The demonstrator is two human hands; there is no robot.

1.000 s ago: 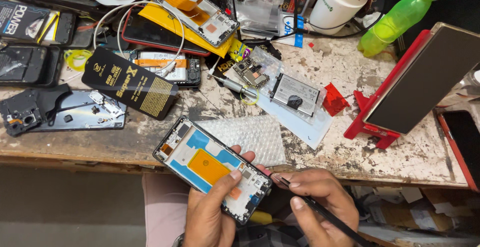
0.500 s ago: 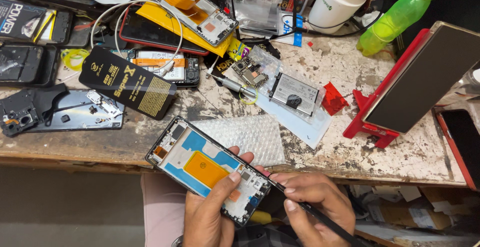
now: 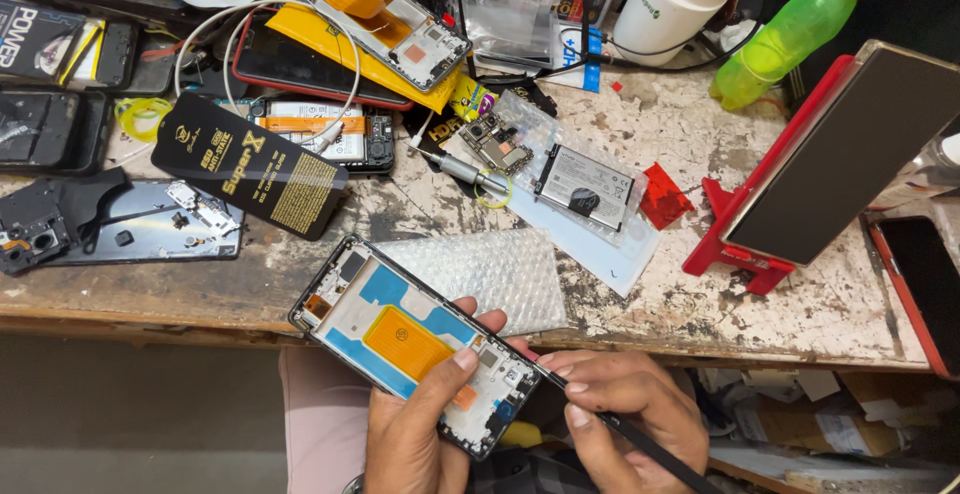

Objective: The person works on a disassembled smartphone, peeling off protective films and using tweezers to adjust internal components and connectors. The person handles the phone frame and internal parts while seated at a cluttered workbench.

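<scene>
Both my hands sit at the near edge: my left hand [image 3: 415,424] clasps the open phone frame [image 3: 415,344], its long axis running far-left to near-right, whose near-right corner meets the black tool [image 3: 640,439] pinched in my right hand [image 3: 625,414].

Bare worn bench top [image 3: 700,284] lay open between the bubble wrap [image 3: 490,274] and the red phone stand [image 3: 740,244]; left of it, the black card sleeve [image 3: 250,164], a dismantled back cover [image 3: 130,219] and tangled white cable [image 3: 230,44] crowded every path
</scene>
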